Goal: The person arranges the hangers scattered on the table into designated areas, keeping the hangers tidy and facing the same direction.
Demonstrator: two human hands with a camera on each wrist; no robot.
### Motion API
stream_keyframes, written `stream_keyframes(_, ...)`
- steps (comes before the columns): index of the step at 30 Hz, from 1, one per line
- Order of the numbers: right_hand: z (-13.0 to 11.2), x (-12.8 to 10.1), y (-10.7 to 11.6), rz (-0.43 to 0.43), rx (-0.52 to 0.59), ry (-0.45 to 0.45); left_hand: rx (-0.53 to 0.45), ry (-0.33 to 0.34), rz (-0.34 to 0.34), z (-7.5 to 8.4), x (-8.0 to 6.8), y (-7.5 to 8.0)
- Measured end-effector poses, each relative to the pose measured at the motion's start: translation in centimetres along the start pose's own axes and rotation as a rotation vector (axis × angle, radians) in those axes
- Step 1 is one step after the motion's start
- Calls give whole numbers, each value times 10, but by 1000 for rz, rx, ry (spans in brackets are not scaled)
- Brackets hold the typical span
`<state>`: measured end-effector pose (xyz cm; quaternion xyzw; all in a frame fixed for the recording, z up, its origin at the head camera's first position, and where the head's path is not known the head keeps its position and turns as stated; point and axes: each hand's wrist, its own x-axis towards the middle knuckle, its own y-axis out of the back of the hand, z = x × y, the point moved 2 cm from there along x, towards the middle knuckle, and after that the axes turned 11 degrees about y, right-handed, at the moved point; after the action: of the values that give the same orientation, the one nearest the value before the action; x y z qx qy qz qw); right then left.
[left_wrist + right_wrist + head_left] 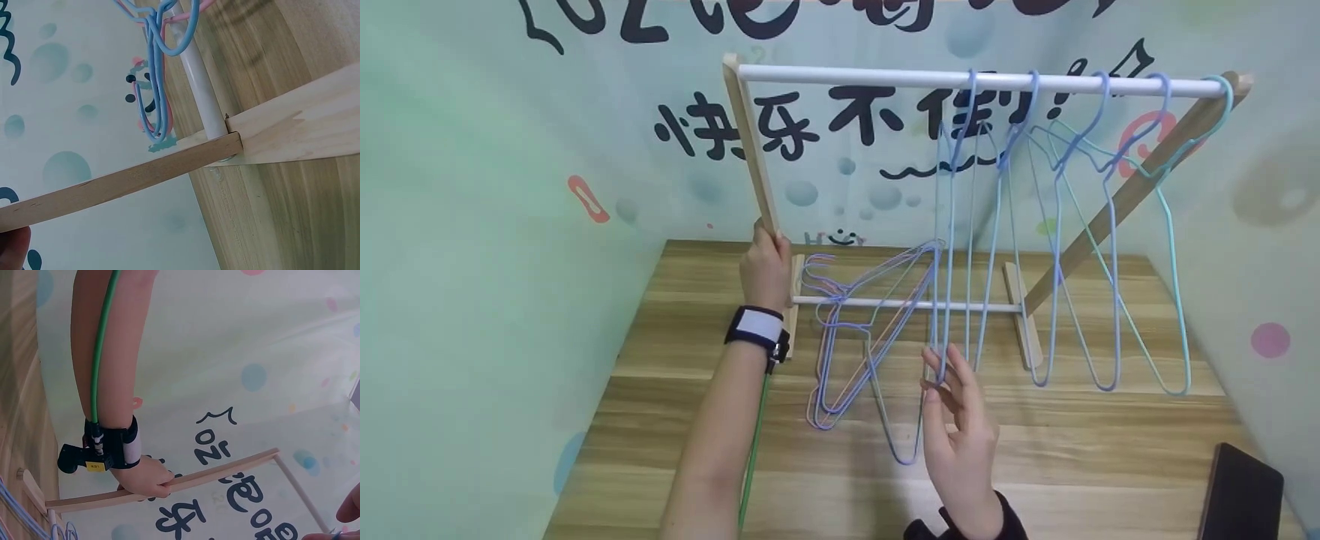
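A wooden rack with a white top rod (870,75) stands on the table. My left hand (765,251) grips the rack's left post (754,150) low down; in the right wrist view the left hand (147,479) is curled round the post (225,469). Several blue and teal wire hangers (1065,247) hang from the right part of the top rod. My right hand (939,381) pinches the bottom corner of the leftmost hanging blue hanger (946,247). Several more hangers (847,337) are hooked over the lower white rod (900,304) and lie on the table.
A black phone (1241,495) lies at the wooden table's (1110,465) near right corner. Printed walls close in behind and on both sides. In the left wrist view, hanger hooks (154,84) loop over the lower rod (199,79) beside the rack's foot (298,129).
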<state>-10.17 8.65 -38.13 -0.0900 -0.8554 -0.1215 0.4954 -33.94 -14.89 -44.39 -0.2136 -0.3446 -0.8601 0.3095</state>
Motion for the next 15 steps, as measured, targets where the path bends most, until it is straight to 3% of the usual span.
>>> stream_keyframes(15, -2, -10, 0, -23, 7, -29, -4, 15, -4, -1, 0, -1)
